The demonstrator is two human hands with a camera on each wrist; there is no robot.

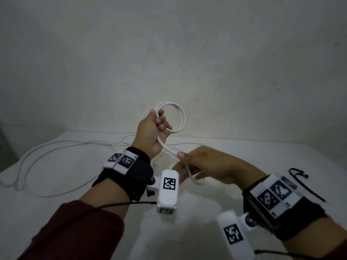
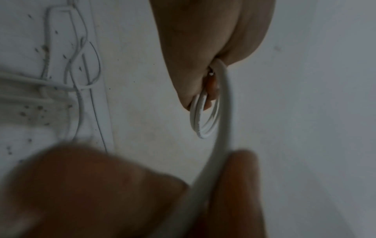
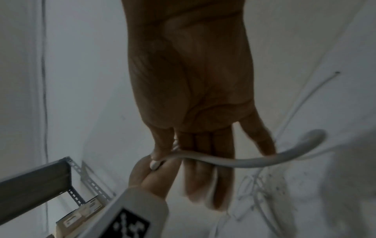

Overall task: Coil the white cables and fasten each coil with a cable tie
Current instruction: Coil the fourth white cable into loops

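in the middle of the frame our left hand grips the round coil of white cable, held up above the white worktop. just below, our right hand pinches the loose cable end. a thin black cable tie lies at the right.

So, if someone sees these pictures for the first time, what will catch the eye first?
First the white coil, held up above the table by the left hand, with its tail running down to the right hand, which pinches it. Then the loose cables sprawling on the table at the left, and the black tie lying at the right beside the right wrist.
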